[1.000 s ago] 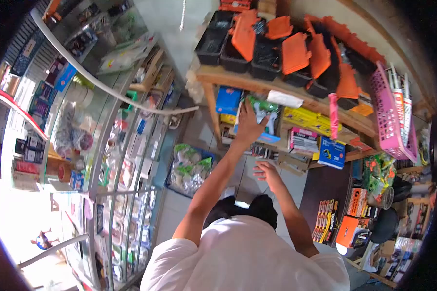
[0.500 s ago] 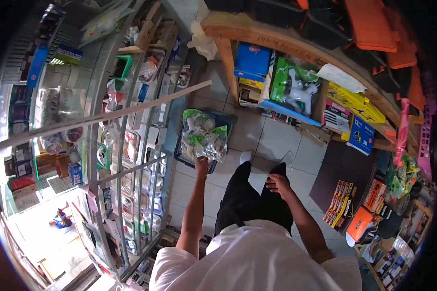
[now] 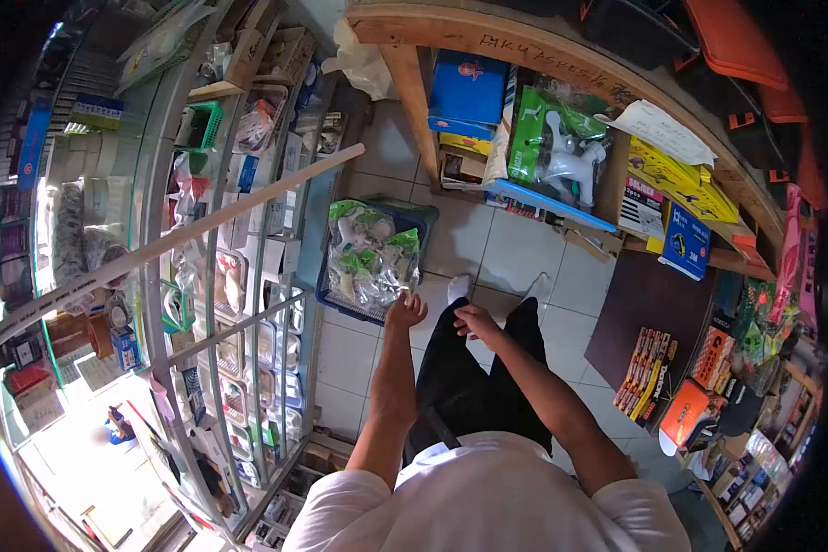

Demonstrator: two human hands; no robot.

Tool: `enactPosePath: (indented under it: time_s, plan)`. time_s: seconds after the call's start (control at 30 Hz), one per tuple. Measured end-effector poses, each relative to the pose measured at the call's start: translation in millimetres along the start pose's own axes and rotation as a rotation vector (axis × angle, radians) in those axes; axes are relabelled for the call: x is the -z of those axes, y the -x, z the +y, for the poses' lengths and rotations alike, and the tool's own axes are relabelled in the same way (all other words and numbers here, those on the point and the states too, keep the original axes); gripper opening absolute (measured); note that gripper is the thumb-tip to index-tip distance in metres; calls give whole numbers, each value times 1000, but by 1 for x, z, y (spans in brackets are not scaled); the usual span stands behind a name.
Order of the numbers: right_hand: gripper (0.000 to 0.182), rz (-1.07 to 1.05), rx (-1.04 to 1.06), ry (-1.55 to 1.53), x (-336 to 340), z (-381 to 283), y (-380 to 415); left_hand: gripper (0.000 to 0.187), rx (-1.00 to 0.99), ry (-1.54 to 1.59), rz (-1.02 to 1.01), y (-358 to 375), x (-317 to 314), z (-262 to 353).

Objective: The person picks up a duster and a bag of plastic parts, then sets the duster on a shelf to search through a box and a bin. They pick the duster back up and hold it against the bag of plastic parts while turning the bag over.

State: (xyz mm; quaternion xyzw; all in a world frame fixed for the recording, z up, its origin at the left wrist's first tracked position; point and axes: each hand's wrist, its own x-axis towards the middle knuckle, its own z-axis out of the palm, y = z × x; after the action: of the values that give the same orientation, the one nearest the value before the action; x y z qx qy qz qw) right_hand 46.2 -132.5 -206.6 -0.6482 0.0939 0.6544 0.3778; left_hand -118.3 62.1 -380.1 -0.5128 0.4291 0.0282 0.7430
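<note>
A blue plastic basket (image 3: 427, 217) sits on the tiled floor, with clear plastic packs (image 3: 370, 262) with green headers lying in it. White parts show through the plastic. My left hand (image 3: 407, 310) is at the basket's near right corner, just beside the lower edge of the packs, fingers loosely bent and apart with nothing visible in them. Over my dark trousers, my right hand (image 3: 475, 322) hovers close to the left one, its fingers loosely curled and also holding nothing.
A metal-framed display shelf (image 3: 239, 304) full of packaged goods lines the left, with a pale wooden strip (image 3: 248, 207) across it. To the right stands a wooden shelf (image 3: 488, 35) with boxes. A dark brown board (image 3: 649, 322) carries stacked boxes (image 3: 647, 375).
My left hand has let go of the pack and moved right, away from it. My right hand has come left toward it, its fingers more curled. The view has shifted slightly.
</note>
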Motion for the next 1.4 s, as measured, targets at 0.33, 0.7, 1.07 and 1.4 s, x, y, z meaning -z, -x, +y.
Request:
enactPosePath:
  time_s: [0.33, 0.7, 1.07, 1.4]
  plan:
    - [32, 33, -27, 159, 5, 10, -7, 15, -573, -362, 57, 23, 14, -33]
    - [33, 21, 2, 279, -16, -2, -25, 19, -477, -497, -158, 69, 31, -61]
    - [67, -61, 14, 33, -82, -38, -31, 11, -591, -663, -121, 94, 59, -88]
    - [42, 150, 125, -94, -132, 11, -101, 43, -729, -1029, -103, 110, 80, -121]
